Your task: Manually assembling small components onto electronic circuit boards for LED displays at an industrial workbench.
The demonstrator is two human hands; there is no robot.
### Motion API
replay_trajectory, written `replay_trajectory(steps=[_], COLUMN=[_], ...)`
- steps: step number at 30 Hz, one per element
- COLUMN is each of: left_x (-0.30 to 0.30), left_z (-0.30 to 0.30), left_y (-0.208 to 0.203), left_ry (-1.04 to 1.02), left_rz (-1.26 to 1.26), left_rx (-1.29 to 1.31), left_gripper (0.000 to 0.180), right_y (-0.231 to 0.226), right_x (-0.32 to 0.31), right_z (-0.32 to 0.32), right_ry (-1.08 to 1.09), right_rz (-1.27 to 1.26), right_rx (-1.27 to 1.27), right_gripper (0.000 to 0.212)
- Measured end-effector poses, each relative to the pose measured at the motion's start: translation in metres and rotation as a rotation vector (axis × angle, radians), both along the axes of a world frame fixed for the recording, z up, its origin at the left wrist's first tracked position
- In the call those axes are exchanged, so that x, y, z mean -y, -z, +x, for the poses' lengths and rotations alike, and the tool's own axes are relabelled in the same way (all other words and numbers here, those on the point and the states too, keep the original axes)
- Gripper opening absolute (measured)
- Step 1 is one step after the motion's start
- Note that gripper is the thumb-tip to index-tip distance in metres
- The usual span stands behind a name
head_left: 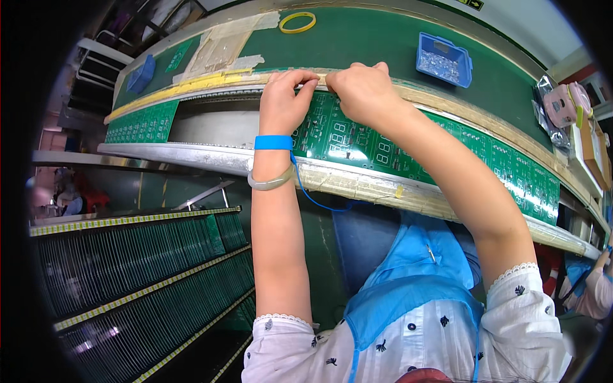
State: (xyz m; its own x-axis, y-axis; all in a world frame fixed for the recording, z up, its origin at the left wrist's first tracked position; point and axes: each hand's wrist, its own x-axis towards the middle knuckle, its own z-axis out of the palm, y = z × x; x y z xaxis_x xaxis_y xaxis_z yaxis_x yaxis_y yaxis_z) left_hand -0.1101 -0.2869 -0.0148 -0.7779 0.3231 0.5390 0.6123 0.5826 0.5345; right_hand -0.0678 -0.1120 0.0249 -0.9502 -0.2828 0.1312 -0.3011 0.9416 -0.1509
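Note:
My left hand (pixel 284 102) reaches over the near rail of a conveyor track to its far, wood-edged rail (pixel 421 96). Its thumb and index finger are pinched together there. Close on its right, my right hand (pixel 365 92) has its fingers curled, fingertips almost meeting the left ones. Anything between the fingers is too small or hidden to make out. Below both hands lies a green circuit board (pixel 351 137) with white digit displays, partly covered by them. A blue strap (pixel 273 142) with a thin cord and a pale bangle (pixel 271 182) circle my left wrist.
Beyond the track, a blue bin (pixel 439 39) of small clear parts and a yellow ring (pixel 282 24) rest on the green bench. Another board (pixel 143 124) lies far left in the track. Slotted racks (pixel 134 265) stand lower left. A pink object (pixel 562 105) sits at right.

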Motion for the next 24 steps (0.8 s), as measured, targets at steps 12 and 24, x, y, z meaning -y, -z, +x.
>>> replay_trajectory(steps=[12,24], left_x=[0.001,0.008], left_z=[0.001,-0.001], left_y=[-0.001,0.008], left_ry=[-0.015,-0.114], left_rz=[-0.01,0.043], left_rx=[0.059,-0.073], left_gripper=[0.016,0.008], right_y=[0.008,-0.021], right_x=[0.0,-0.048], right_z=[-0.003,0.007], right_ry=[0.027,0.09], right_rz=[-0.013,-0.297], right_rx=[0.006,-0.102], right_gripper=[0.021,0.017])
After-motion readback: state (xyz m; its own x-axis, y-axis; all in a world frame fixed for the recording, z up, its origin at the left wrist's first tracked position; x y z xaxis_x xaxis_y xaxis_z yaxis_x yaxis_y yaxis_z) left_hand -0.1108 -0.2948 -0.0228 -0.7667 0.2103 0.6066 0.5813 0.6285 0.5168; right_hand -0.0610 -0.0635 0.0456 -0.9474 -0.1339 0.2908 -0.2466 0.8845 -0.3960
